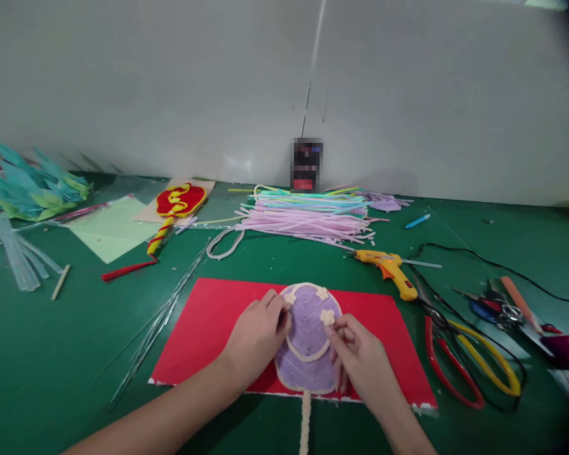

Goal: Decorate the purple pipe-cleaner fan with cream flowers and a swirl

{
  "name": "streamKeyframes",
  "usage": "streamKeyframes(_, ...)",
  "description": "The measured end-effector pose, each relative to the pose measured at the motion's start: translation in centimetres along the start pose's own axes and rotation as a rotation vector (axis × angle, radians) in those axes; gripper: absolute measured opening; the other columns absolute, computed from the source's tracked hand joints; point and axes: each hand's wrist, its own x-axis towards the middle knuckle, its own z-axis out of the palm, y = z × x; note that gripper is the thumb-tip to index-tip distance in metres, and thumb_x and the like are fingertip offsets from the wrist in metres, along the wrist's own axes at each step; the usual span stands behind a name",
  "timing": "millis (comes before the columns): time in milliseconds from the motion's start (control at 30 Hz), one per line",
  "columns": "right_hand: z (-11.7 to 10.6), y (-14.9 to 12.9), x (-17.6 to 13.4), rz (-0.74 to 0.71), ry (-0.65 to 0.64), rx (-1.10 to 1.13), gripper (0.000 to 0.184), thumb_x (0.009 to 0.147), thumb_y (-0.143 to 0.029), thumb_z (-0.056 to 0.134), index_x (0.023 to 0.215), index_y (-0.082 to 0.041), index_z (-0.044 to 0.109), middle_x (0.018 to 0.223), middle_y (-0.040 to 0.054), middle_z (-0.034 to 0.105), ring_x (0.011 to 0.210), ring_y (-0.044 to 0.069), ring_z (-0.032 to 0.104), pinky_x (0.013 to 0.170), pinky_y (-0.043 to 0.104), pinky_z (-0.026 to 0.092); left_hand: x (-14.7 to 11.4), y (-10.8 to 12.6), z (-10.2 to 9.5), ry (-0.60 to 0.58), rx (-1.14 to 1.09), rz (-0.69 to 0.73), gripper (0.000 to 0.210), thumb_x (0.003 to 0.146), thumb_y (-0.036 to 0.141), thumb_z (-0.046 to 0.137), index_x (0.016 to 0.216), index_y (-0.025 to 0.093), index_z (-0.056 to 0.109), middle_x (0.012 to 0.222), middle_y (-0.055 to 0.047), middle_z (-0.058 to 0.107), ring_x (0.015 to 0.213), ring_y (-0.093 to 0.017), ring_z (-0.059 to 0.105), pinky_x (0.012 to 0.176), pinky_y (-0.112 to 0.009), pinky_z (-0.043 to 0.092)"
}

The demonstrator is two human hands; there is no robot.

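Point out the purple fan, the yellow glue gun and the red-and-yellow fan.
Purple fan [307,333]: head view, on its purple face.
Yellow glue gun [389,264]: head view, on its body.
Red-and-yellow fan [181,201]: head view, on its broad head.

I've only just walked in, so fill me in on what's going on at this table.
A person has both bare hands on a purple fan-shaped piece lying on a red board. The fingers of the right hand are at a cream flower on its right side; the left hand is by another flower at the upper left. A third shows near the far edge. How firmly either hand grips can't be told. A yellow glue gun lies near the board's far right corner.
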Motion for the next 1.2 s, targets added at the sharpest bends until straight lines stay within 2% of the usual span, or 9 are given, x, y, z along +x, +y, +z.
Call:
streamKeyframes(900, 0.16, -0.20, -0.13, 0.003, 0.001, 0.021, 0.030, 0.079, -0.050, 0.050, 0.074, -0.022, 0.040, 0.052, -0.0082, 0.048, 0.029, 0.011, 0.051, 0.026, 0.018, 0.034, -0.22, -0.18, 0.06, 0.004, 0.006, 0.032, 0.009, 0.084, 0.019, 0.042, 0.081, 0.018, 0.050, 0.085, -0.002, 0.054, 0.073, -0.016, 0.053, 0.065, -0.027, 0.040)
streamKeyframes(1200, 0.21, -0.03, 0.07, 0.015, 0.002, 0.038, 0.031, 0.077, -0.052, 0.052, 0.075, -0.022, 0.041, 0.050, -0.0089, 0.047, 0.027, 0.011, 0.049, 0.024, 0.018, 0.030, -0.07, -0.10, 0.03, 0.002, -0.008, 0.006, 0.011, 0.084, 0.020, 0.041, 0.080, 0.018, 0.051, 0.085, -0.003, 0.055, 0.073, -0.015, 0.054, 0.065, -0.027, 0.041)
